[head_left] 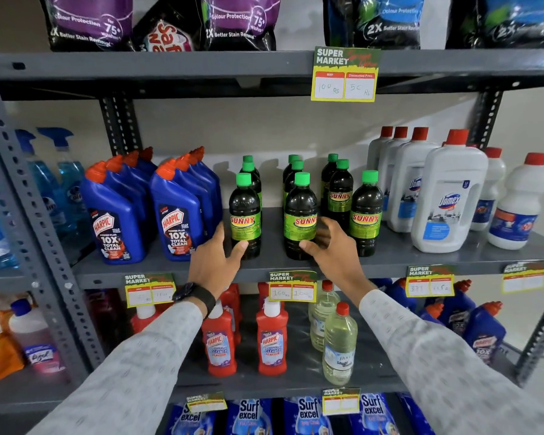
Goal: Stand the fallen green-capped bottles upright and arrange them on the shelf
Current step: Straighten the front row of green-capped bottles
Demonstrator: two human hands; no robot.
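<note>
Several dark bottles with green caps and "SUNNY" labels stand upright in three front-to-back rows on the grey middle shelf [157, 268]. None of them lies down. My left hand [214, 262] is spread beside the front left bottle [245, 211], its thumb tip against the bottle's lower front and its fingers just left of it. My right hand [332, 249] cups loosely around the front middle bottle [299, 211], thumb on its lower front, fingers at its right side. The front right bottle [366, 211] stands untouched. Both touched bottles rest on the shelf.
Blue Harpic bottles [117, 221] crowd the shelf left of the green-capped rows. White Domex bottles [446, 199] stand to the right. Price tags [292, 285] hang on the shelf's front edge. Red Harpic bottles [270, 337] and clear bottles fill the shelf below; detergent bags sit above.
</note>
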